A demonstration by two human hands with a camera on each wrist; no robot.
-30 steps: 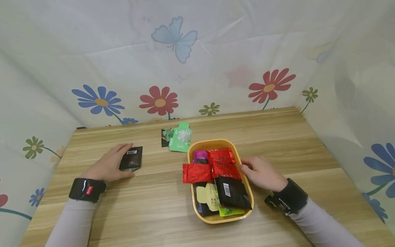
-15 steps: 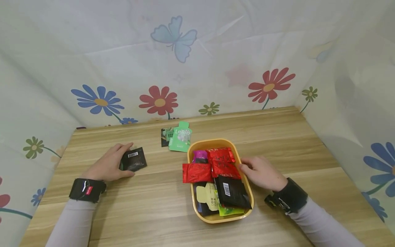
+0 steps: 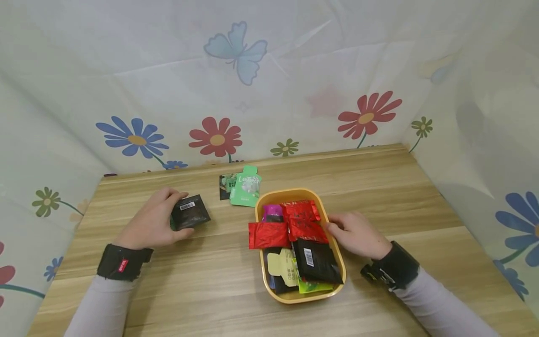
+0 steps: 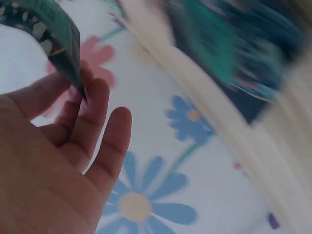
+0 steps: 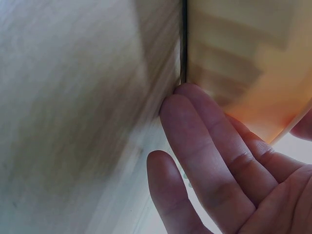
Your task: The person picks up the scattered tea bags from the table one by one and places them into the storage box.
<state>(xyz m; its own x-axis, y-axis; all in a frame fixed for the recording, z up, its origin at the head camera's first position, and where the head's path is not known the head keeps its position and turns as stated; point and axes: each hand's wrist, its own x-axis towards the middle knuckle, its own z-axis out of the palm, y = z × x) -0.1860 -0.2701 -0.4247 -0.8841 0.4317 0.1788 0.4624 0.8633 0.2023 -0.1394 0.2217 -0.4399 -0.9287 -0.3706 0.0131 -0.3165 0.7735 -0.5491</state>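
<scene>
My left hand [image 3: 153,220] pinches a black sachet [image 3: 190,211] with a white barcode label, over the left part of the table in the head view. In the left wrist view the sachet [image 4: 51,34] shows a green printed face at the upper left, between the fingertips. My right hand [image 3: 358,234] rests against the right side of a yellow plastic basket [image 3: 269,288]. In the right wrist view its fingers [image 5: 190,131] lie nearly straight along the basket's outer wall [image 5: 273,92], with the thumb at the rim.
Red packets [image 3: 268,235], a black sachet [image 3: 317,260], a cream packet [image 3: 284,267] and a purple packet [image 3: 273,210] fill the basket. Farther back on the wooden table [image 3: 202,290], a green LeTea packet [image 3: 246,189] overlaps a dark packet [image 3: 225,187]. A flowered curtain [image 3: 168,70] surrounds the table.
The left hand has moved a little to the right and away from me with the black sachet, which has turned and lifted slightly. The right hand and basket stay put.
</scene>
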